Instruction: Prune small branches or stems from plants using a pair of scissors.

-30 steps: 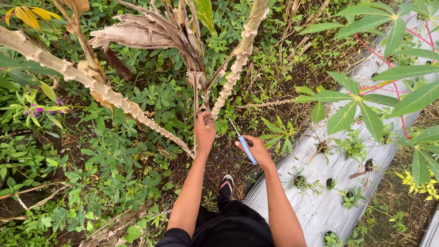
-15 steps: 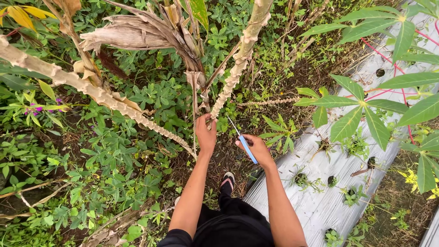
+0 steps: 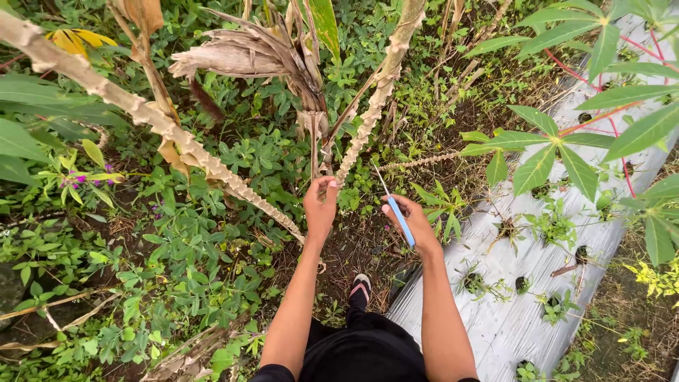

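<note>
Head view, looking down: the left hand (image 3: 320,206) is closed around the base of a knobbly cassava stem (image 3: 368,127), where it meets a dry, withered stalk (image 3: 313,145). Just right of that stem the right hand (image 3: 411,223) grips a blue-handled knife (image 3: 395,209), its thin blade, hard to make out, pointing up toward the stem. Further right of the stem lies silver plastic mulch sheeting (image 3: 523,283); below it, a sandalled foot (image 3: 361,288).

Left hand (image 3: 320,207) gripping base of knobbly cassava stem (image 3: 368,127); right hand (image 3: 414,225) holding blue-handled knife (image 3: 396,212) just beside it, above leafy weeds (image 3: 177,240) and silver mulch sheet (image 3: 509,311).
</note>
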